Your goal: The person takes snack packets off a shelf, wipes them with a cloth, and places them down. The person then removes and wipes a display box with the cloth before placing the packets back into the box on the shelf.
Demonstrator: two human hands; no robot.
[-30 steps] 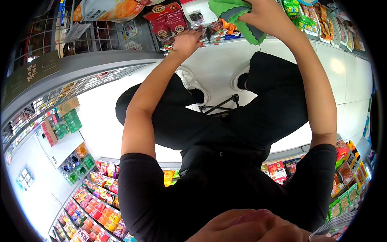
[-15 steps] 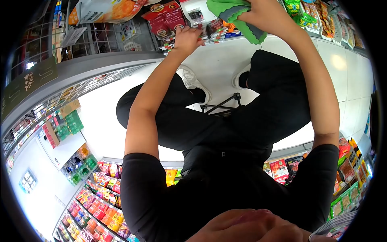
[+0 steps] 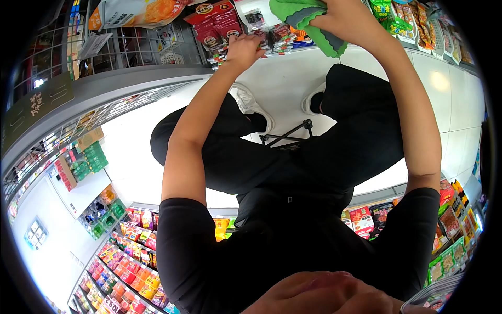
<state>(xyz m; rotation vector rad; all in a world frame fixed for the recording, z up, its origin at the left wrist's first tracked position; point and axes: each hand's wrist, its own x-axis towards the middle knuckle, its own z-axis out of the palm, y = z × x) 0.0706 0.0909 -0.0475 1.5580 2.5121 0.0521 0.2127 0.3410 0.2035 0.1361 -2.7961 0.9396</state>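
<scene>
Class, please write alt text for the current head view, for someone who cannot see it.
The right hand holds a green and grey cloth while the left hand reaches among small packets. The person, in black clothes, has both knees bent; colourful snack bags fill shop displays around.

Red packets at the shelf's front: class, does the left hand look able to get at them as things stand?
Probably yes. The left hand is right beside the red packets, with nothing visible blocking the way; the green cloth is off to the side, in the right hand.
</scene>
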